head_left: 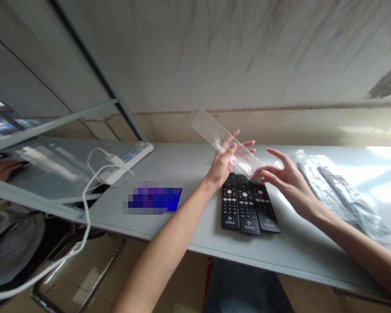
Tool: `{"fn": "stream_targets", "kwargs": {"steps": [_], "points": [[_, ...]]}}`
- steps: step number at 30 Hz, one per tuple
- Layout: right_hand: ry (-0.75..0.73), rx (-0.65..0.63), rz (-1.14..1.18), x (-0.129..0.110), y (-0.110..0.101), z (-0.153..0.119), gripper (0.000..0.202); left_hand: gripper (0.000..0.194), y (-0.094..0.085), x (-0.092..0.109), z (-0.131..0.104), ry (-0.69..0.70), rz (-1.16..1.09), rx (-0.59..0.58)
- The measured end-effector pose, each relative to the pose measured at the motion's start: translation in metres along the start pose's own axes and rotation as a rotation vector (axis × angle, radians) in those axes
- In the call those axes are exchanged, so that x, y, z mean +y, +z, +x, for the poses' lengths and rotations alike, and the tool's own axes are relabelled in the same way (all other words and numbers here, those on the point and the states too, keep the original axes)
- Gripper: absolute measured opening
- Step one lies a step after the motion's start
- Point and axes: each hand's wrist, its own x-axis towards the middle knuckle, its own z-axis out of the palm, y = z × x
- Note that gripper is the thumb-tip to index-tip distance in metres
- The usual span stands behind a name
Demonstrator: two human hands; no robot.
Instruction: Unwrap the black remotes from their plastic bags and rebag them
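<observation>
A long clear plastic bag (211, 128) slants in the air above the table. My left hand (226, 161) holds its middle between thumb and fingers, the other fingers spread behind it. At the bag's lower right end, my right hand (282, 174) pinches the plastic with thumb and a finger, its index finger raised. Just below the hands, three black remote controls lie side by side: a left one (230, 208), a middle one (247, 211) and a right one (266, 208).
Bagged remotes (342, 195) lie on the right of the table (195, 237). To the left are a lit phone (174, 200) and a white power strip (130, 161) with a white cable (85, 208). Another person's arm (0, 171) shows at the far left, beyond a metal frame.
</observation>
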Motion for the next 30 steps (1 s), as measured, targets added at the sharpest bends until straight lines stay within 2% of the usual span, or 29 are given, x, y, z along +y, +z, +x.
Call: {"fn": "stream_targets", "kwargs": {"steps": [5,8,10,14,18,21,25,30], "points": [[0.051,-0.027,0.051,-0.004,0.001,0.0,0.086,0.068,0.002,-0.001,-0.002,0.001,0.081,-0.121],[0.076,-0.006,0.041,-0.007,0.001,0.0,0.083,0.072,0.006,-0.001,-0.004,0.001,0.105,-0.121],[0.073,0.037,0.036,-0.008,0.001,0.001,0.075,0.072,0.006,-0.002,-0.004,0.019,0.092,-0.055],[0.051,0.189,0.045,-0.004,-0.006,0.005,0.061,0.039,-0.001,-0.007,0.0,0.082,0.066,0.207],[0.059,0.317,0.085,0.001,-0.014,0.008,0.046,0.043,-0.01,-0.012,0.003,0.102,0.13,0.421],[0.077,0.357,0.12,0.003,-0.017,0.008,0.039,0.041,-0.012,-0.013,0.004,0.114,0.163,0.496],[0.069,0.348,0.108,0.003,-0.017,0.008,0.038,0.039,-0.012,-0.014,0.005,0.112,0.152,0.546],[0.073,0.251,0.027,0.002,-0.013,0.007,0.042,0.028,-0.011,-0.014,0.005,0.079,0.113,0.561]]}}
